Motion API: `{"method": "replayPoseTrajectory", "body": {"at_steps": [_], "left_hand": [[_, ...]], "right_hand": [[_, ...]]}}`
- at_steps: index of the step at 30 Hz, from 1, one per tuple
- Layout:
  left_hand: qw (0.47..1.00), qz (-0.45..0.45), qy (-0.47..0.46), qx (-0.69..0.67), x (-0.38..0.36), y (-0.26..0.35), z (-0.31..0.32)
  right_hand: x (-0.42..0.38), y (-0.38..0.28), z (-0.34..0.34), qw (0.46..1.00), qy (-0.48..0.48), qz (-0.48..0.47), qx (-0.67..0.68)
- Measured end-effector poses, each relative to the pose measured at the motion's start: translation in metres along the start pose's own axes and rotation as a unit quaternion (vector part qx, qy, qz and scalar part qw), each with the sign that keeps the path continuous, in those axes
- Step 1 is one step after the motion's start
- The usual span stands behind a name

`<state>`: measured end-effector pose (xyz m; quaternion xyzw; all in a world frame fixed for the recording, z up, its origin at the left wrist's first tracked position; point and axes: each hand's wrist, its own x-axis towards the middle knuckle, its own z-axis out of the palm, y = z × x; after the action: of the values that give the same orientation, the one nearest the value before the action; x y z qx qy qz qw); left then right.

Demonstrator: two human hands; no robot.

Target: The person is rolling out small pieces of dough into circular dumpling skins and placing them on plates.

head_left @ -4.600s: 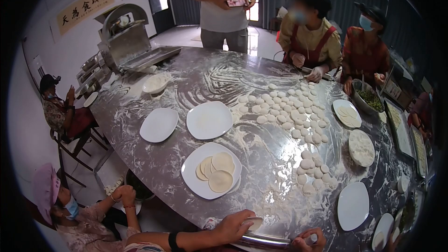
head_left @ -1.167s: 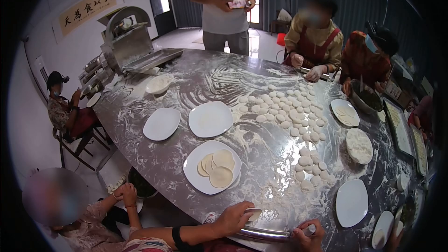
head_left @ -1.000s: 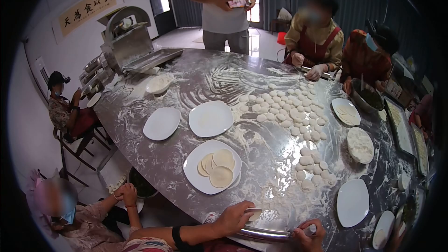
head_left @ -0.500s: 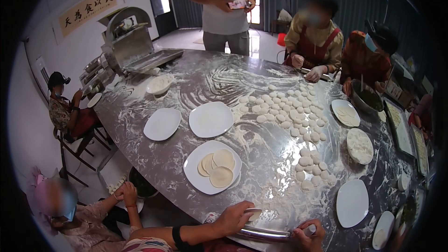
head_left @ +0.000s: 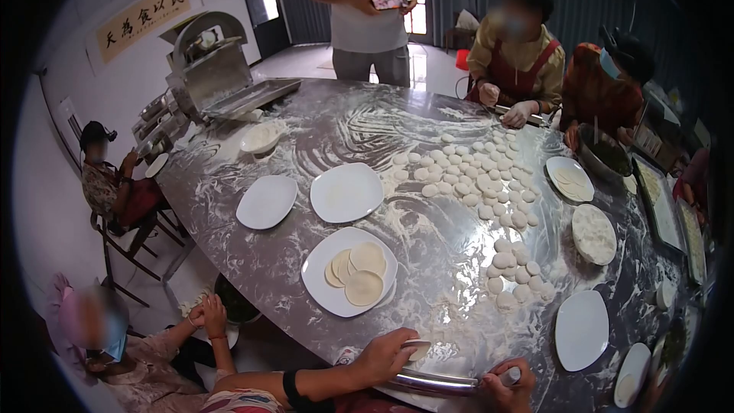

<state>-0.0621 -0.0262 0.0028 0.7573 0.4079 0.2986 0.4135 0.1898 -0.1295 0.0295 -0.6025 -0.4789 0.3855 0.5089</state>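
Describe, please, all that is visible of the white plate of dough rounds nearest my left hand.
The plate is white and glossy, like ceramic, square with rounded corners. It lies face up on the floury metal table; no hand touches it. Thin, pale dough rounds overlap toward its right side, leaving its left rim bare. A pale edge shows beyond its lower right side; I cannot tell what that is.

We've got a floury lane on the worktop (head_left: 428, 260) ahead of our left hand (head_left: 386, 359), between the wrapper plate (head_left: 317, 283) and the small dough cluster (head_left: 518, 274). Farther up, the big dough cluster (head_left: 478, 176) and a square plate (head_left: 346, 193) flank it. The rolling pin (head_left: 436, 384) bars the near edge. Ahead of our right hand (head_left: 508, 388), the small cluster and oblong plate (head_left: 582, 330) leave a tight gap.
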Motion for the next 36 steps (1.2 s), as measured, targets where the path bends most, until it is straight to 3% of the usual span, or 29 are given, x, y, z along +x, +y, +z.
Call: {"method": "replayPoseTrajectory", "body": {"at_steps": [12,15,21,25,30,36], "left_hand": [[1.000,0.006,0.007,0.016,0.001,0.004,-0.002],[0.997,-0.069,-0.017,-0.036,0.004,0.007,-0.002],[0.999,0.030,0.014,0.001,0.007,0.003,-0.001],[0.998,0.024,0.019,0.047,0.005,0.003,0.001],[0.992,0.085,0.044,0.081,0.006,-0.003,0.006],[0.995,0.041,0.037,0.085,0.012,-0.008,0.007]], "right_hand": [[0.006,0.018,-0.002,0.999,-0.001,-0.020,0.037],[0.008,0.019,-0.001,0.999,0.005,-0.035,0.016],[0.010,0.021,0.002,0.999,0.050,0.014,-0.002],[0.007,0.003,0.007,0.999,0.039,-0.016,0.026],[0.013,0.015,0.011,0.993,0.044,-0.098,0.041],[0.009,0.011,0.014,0.993,0.063,-0.100,0.027]]}}
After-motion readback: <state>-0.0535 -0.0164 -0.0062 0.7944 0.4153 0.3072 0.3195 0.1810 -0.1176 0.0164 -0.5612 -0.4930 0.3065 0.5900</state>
